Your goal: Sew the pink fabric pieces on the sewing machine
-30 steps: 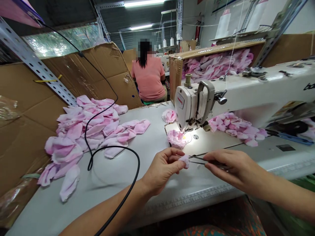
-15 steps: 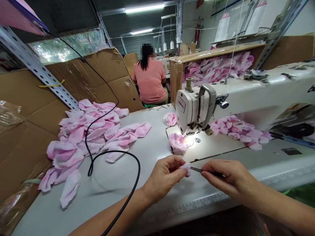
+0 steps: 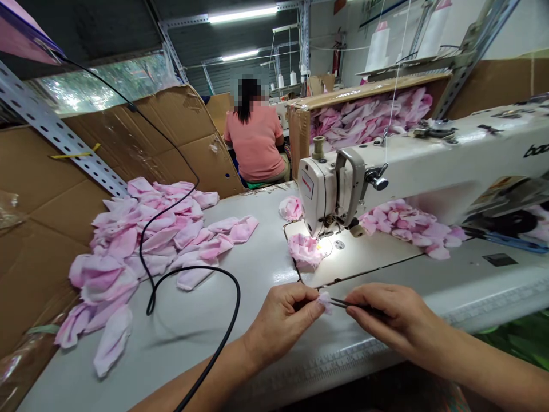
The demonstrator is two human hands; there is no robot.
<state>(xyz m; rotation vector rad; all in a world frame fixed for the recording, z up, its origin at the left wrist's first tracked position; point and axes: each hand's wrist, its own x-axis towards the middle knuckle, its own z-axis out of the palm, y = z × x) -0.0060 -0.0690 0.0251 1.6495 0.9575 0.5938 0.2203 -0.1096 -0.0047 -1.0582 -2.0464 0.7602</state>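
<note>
Just past the left hand [image 3: 281,326] and the right hand [image 3: 388,317], what big thing stands on the table [image 3: 257,274]?

A white sewing machine [image 3: 338,194]. It is ahead of the hands and a bit to the right.

What else is big?

Left of the hands is a big heap of pink cloth [image 3: 137,240]. Far ahead, a person in a pink shirt [image 3: 255,143] sits with their back to the hands. Ahead and to the right, behind the sewing machine, a cardboard box [image 3: 298,143] is full of more pink cloth.

What is closer to the hands?

A black cable [image 3: 206,267] curves over the table just left of the left hand. A small bunch of pink cloth [image 3: 304,252] lies under the needle, just ahead of the hands.

What are the hands doing?

The left hand is closed, and its fingers pinch a tiny pink scrap [image 3: 325,302]. The right hand is closed too, and it holds thin metal tweezers [image 3: 347,304]. Their tips reach the scrap.
</note>
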